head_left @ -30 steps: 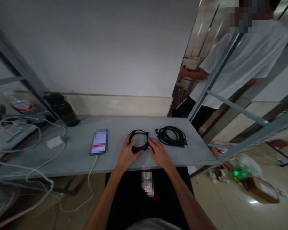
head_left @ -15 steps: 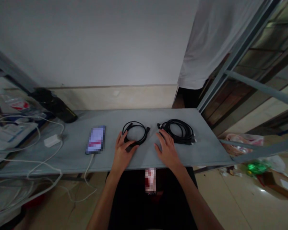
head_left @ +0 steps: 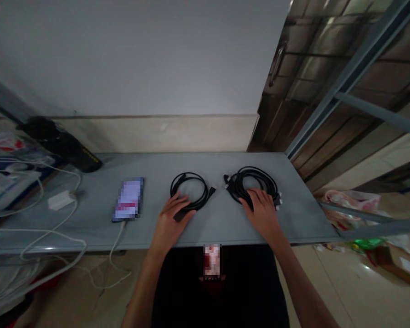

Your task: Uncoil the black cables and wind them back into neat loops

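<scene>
On the grey table [head_left: 218,223] lies a coiled black cable [head_left: 207,193] with a plug at its right end. My left hand [head_left: 171,223] rests against the lower left of this coil, thumb and fingers spread around a short dark piece at its edge. To the right sits a thicker bundle of coiled black cables [head_left: 238,182], with several plug ends sticking out on both sides. My right hand [head_left: 262,212] lies over the lower part of that bundle, fingers stretched out on top of it. Its fingertips partly cover the loops.
Left of the coil lies a phone [head_left: 129,199] with a white charging cord [head_left: 117,241]. Further left are a white adapter [head_left: 61,199], tangled white cords and a black cylindrical case [head_left: 71,148]. A metal frame post [head_left: 328,102] rises at the right. A cardboard box [head_left: 396,264] stands on the floor.
My right hand has moved right, from beside the cable bundle onto it. My left hand stays at the single coil, its fingers slightly lower. The camera view has shifted somewhat.
</scene>
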